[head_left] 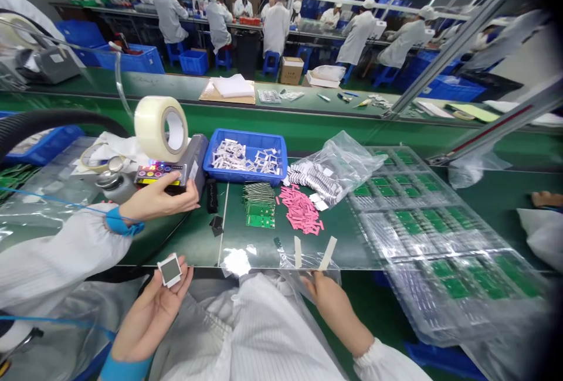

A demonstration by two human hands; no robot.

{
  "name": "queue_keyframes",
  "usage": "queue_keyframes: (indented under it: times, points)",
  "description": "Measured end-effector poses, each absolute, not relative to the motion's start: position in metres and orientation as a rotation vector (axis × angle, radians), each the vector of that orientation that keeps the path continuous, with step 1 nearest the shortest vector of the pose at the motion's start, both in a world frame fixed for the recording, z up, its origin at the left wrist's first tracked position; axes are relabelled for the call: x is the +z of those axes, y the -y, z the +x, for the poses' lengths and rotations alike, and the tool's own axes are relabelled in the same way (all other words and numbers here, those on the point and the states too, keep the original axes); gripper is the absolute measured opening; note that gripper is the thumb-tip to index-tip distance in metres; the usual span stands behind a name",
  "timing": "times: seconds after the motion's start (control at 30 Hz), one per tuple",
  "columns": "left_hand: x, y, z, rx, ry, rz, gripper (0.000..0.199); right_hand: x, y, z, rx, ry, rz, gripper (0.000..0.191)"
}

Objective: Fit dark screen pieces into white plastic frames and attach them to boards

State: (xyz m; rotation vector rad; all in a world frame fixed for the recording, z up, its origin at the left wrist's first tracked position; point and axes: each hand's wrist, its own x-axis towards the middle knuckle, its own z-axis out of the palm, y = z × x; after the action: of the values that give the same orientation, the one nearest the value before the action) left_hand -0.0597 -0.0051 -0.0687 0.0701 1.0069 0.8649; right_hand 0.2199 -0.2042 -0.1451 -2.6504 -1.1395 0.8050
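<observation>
My left hand (153,305), with a blue wristband, holds a small white-framed square with a grey face (170,271) between thumb and fingers, in front of the table's edge. At that edge, further right, my right hand (332,302) has its fingers pressed together beside a clear plastic bag (288,262) and a pale strip (328,253); what they pinch is hidden. Another pale strip (298,252) lies to the left. On the green table are stacked green circuit boards (260,205), pink pieces (301,210) and a pile of white pieces (314,177).
A co-worker's hand (160,198) reaches from the left to a grey device (193,161) under a tape roll (160,129). A blue bin (246,177) holds white frames. Clear trays of green boards (378,234) overhang the right side. Several people work behind.
</observation>
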Motion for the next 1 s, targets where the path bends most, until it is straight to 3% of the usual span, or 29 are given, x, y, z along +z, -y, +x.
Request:
queue_keyframes:
  times: [0.13, 0.27, 0.43, 0.53, 0.67, 1.0]
  points:
    - [-0.082, 0.002, -0.080, 0.884, -0.939, 0.056, 0.042, -0.117, 0.213, 0.228, 0.921, 1.326, -2.585, 0.041]
    - [-0.095, 0.000, -0.100, 0.928, -0.875, 0.028, 0.041, -0.080, 0.199, 0.227, 0.765, 1.574, -2.662, 0.033]
    - [-0.100, 0.000, -0.110, 1.036, -0.901, -0.020, 0.035, -0.040, 0.108, 0.166, 0.528, 2.008, -2.041, 0.018]
    - [-0.098, 0.002, -0.111, 1.062, -0.935, -0.051, 0.034, -0.042, 0.047, 0.111, 0.517, 2.231, -1.923, 0.012]
    - [-0.096, 0.004, -0.117, 1.063, -0.931, -0.020, 0.033, -0.066, 0.001, 0.062, 0.447, 2.332, -1.858, 0.029]
    - [-0.097, 0.005, -0.117, 1.053, -0.996, 0.052, 0.031, -0.083, 0.011, 0.063, 0.445, 2.648, -1.582, 0.010]
